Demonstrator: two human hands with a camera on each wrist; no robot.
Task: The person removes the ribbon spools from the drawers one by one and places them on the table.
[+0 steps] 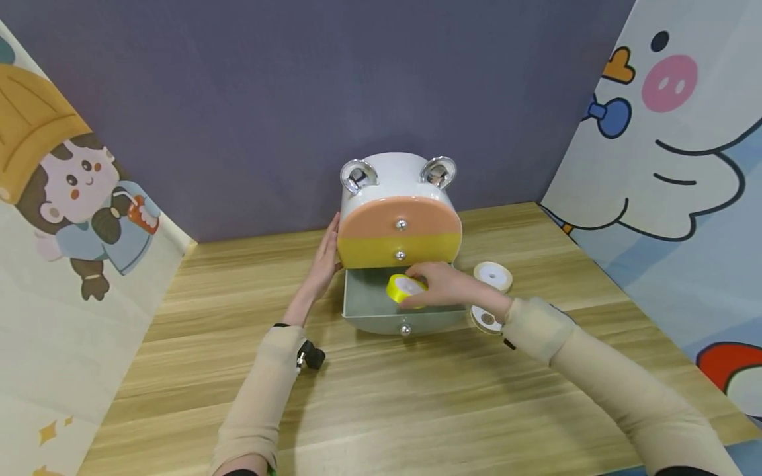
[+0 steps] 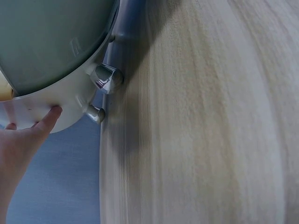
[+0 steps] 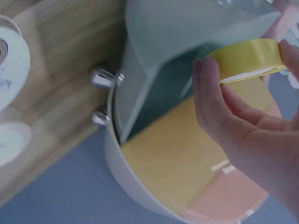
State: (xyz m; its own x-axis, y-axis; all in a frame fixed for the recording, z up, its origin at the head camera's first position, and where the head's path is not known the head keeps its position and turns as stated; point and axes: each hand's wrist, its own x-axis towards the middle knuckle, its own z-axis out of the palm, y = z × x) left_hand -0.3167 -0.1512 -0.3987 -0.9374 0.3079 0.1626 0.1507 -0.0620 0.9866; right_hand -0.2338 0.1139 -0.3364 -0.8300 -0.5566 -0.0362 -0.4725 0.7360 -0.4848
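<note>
A small rounded drawer cabinet (image 1: pixel 399 218) stands on the table, with orange and yellow drawer fronts above a pulled-out grey-green drawer (image 1: pixel 372 324). My left hand (image 1: pixel 323 264) rests against the cabinet's left side; in the left wrist view its fingers (image 2: pixel 50 116) touch the white shell. Over the drawer, my right hand (image 1: pixel 439 284) pinches a roll of yellow ribbon (image 1: pixel 395 289) between thumb and fingers. The right wrist view shows the yellow roll (image 3: pixel 247 58) gripped at its edges, apart from the drawer walls.
Two ribbon spools, a pale one (image 1: pixel 493 276) and a white one (image 1: pixel 485 320), lie on the wooden table (image 1: pixel 417 403) right of the cabinet, partly behind my right forearm. A grey-blue panel (image 1: pixel 286 119) rises behind, with cartoon-printed walls at both sides.
</note>
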